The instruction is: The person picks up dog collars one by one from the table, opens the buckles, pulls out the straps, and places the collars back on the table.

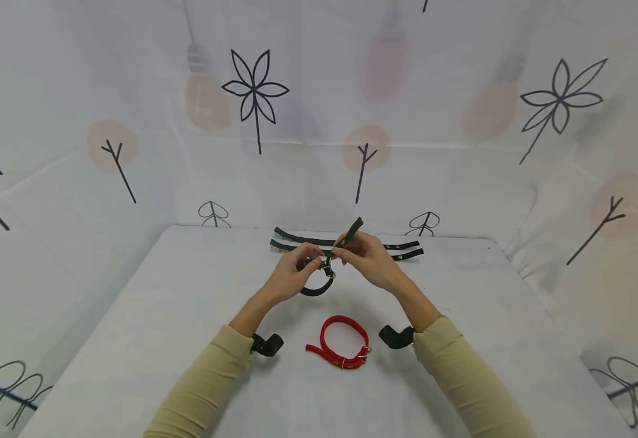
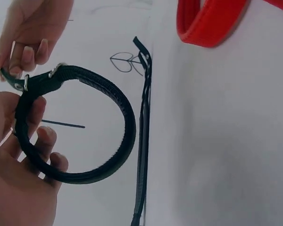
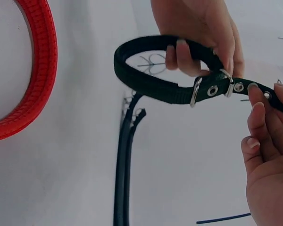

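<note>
A dark green collar [image 3: 151, 89], looped through its metal buckle, hangs between both hands above the back of the table. My left hand [image 1: 288, 277] holds the loop near the buckle, its fingers curled round the band in the left wrist view. The free end of the strap, with metal eyelets, is pinched between the thumb and fingers of my right hand [image 1: 371, 261]. In the right wrist view the strap passes through the buckle and a metal ring. A red collar [image 1: 343, 363], buckled into a loop, lies on the table nearer to me.
Two dark collars, an upper one [image 1: 310, 241] and a lower one [image 1: 411, 255], lie stretched out side by side along the back of the white table [image 1: 176, 316]. Behind them hangs a white cloth [image 1: 308, 182] with drawn plants.
</note>
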The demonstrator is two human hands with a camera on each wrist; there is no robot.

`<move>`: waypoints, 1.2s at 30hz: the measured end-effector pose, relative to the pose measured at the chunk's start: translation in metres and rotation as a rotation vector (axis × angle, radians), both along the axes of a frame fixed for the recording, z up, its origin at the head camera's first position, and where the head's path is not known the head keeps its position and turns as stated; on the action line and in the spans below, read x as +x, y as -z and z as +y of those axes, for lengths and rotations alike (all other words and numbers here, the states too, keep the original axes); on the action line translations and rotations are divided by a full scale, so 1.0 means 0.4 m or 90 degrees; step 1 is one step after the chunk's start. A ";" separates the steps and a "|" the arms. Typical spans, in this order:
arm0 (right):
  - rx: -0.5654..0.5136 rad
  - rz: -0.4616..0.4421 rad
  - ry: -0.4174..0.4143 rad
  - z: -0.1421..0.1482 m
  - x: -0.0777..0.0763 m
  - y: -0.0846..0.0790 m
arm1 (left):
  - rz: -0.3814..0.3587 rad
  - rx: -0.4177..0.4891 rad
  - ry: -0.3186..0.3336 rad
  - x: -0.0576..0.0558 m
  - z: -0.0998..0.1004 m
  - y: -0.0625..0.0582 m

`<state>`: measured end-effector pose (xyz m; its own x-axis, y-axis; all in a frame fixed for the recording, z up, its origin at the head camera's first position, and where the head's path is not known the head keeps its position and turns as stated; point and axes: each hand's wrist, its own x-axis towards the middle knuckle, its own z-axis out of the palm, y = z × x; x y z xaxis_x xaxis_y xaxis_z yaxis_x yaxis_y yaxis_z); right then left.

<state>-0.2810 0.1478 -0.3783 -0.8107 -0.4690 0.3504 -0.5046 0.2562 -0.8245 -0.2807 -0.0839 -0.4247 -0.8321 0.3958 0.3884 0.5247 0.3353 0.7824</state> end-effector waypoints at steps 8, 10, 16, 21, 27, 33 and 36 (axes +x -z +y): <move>0.030 0.010 0.027 -0.022 0.024 -0.029 | 0.065 -0.051 0.038 0.007 0.006 0.002; 0.034 0.012 0.028 -0.029 0.040 -0.048 | 0.065 -0.053 0.051 0.009 0.007 0.002; 0.033 0.024 0.022 -0.050 0.070 -0.078 | 0.061 -0.051 0.068 0.010 0.009 0.006; 0.054 0.024 0.039 -0.055 0.070 -0.075 | 0.049 -0.010 0.027 0.005 -0.001 0.011; 0.082 0.019 0.056 -0.039 0.077 -0.072 | 0.005 0.063 -0.025 -0.004 -0.018 0.002; 0.114 0.006 0.044 -0.029 0.059 -0.023 | -0.011 0.138 -0.036 -0.009 -0.016 -0.003; 0.118 0.009 0.035 -0.027 0.038 0.016 | -0.027 0.181 -0.032 -0.005 -0.008 -0.005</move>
<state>-0.2658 0.1368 -0.3847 -0.8328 -0.4811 0.2737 -0.4966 0.4312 -0.7533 -0.2827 -0.0871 -0.4227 -0.8659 0.2346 0.4417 0.4773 0.1239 0.8699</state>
